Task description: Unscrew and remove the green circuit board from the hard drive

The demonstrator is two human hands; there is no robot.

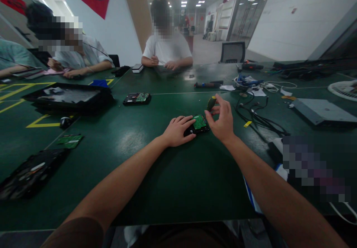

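Note:
A small black hard drive with a green circuit board on top lies on the dark green table in front of me. My left hand rests on the drive's left side, fingers curled over its edge and pressing it down. My right hand is closed in a pinch around a screwdriver with a yellow-and-black handle. The tool stands upright above the drive's right corner; its tip is hidden behind my fingers.
A second hard drive lies further back left, next to a black tray. Loose boards and a black part lie at left. Cables and a grey box lie at right. Other people sit across the table.

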